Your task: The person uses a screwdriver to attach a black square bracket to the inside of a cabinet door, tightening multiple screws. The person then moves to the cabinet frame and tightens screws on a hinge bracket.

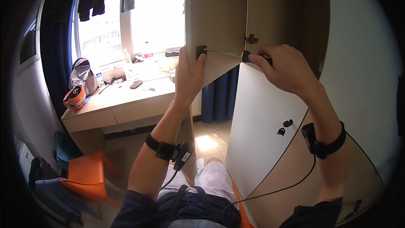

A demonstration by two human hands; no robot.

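My right hand (284,67) is closed round the black and yellow handle of a screwdriver (225,52). Its long metal shaft points left, and the tip meets a small black fitting (200,52) on the wooden cabinet door (219,12). My left hand (190,76) grips the edge of that door, thumb against the fitting, the other fingers partly hidden behind the panel. A metal hinge (251,39) shows just above the screwdriver handle. Black straps with small devices sit on both my forearms.
Below right is a white panel (261,114) with black fittings (284,127) on it. A desk (97,116) with a backpack (82,76), an orange helmet (75,98) and bottles stands by the window. An orange chair (86,173) is at lower left.
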